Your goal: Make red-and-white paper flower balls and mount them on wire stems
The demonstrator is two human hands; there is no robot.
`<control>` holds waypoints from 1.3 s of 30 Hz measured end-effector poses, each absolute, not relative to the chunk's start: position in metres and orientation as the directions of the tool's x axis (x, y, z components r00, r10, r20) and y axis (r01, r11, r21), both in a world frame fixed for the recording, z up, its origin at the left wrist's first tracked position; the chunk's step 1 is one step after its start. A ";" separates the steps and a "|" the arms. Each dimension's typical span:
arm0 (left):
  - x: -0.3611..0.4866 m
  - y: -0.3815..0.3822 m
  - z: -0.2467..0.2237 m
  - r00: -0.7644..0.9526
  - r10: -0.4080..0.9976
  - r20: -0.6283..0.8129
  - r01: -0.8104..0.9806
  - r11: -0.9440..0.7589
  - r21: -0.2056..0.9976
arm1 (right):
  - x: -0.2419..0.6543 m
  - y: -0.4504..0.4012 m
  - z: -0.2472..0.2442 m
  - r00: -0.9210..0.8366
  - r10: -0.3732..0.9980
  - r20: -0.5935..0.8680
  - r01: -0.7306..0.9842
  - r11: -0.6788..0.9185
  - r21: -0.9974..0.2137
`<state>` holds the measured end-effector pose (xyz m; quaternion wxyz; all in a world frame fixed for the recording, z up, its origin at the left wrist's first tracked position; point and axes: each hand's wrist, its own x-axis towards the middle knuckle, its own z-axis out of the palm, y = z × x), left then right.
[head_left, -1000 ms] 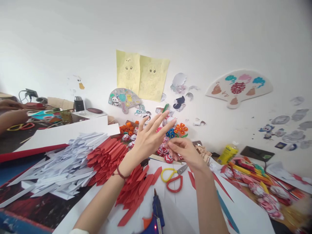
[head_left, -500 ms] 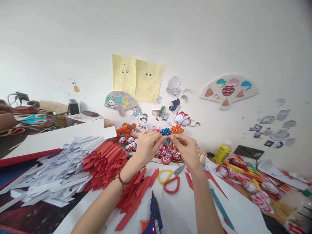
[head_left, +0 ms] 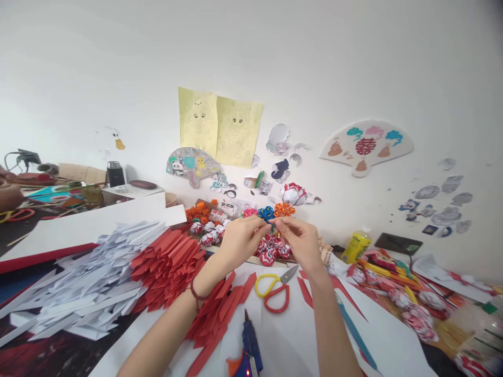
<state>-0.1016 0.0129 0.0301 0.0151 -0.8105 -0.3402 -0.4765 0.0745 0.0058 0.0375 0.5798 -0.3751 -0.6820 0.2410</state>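
My left hand [head_left: 244,236] and my right hand [head_left: 297,236] meet at their fingertips above the table, both with thumb and fingers pinched together. Whatever is between them is too small or hidden to make out. Behind and below the fingers lie red-and-white paper balls [head_left: 268,257]. Scissors [head_left: 276,291] with one yellow and one red handle rest on the white paper sheet below my hands. A blue glue gun [head_left: 250,340] with a lit red light lies nearer to me. Red paper strips [head_left: 215,314] spread under my left forearm.
Piles of white folded strips [head_left: 84,285] and red folded strips [head_left: 168,267] cover the left side. A yellow bottle [head_left: 357,245] stands at the right by the wall, and a teal cutter-like tool [head_left: 356,332] lies beside my right forearm. Another person's hand [head_left: 10,191] shows at far left.
The view has shifted slightly. My fingertips remain together, with the left fingers a little more bent; the other person's hand at far left has moved slightly left.
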 end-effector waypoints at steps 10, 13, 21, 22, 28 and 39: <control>-0.099 0.008 0.033 0.433 0.624 0.650 0.439 -0.776 0.453 | 0.080 0.005 0.040 -0.145 0.794 0.590 0.185 0.608 -0.772; -0.098 0.007 0.034 0.473 0.638 0.608 0.375 -0.770 0.516 | 0.081 0.004 0.040 -0.172 0.798 0.578 0.146 0.601 -0.786; -0.094 0.008 0.030 0.453 0.681 0.576 0.288 -0.723 0.628 | 0.082 0.004 0.042 -0.220 0.788 0.575 0.115 0.606 -0.787; -0.093 0.009 0.028 0.443 0.687 0.576 0.286 -0.717 0.635 | 0.081 0.004 0.043 -0.215 0.788 0.578 0.120 0.608 -0.785; -0.090 0.009 0.028 0.421 0.678 0.602 0.175 -0.712 0.680 | 0.084 0.000 0.048 -0.185 0.762 0.620 0.196 0.647 -0.737; -0.090 0.009 0.031 0.444 0.712 0.545 0.072 -0.634 0.770 | 0.112 0.007 0.052 0.191 0.680 0.708 0.240 0.667 -0.705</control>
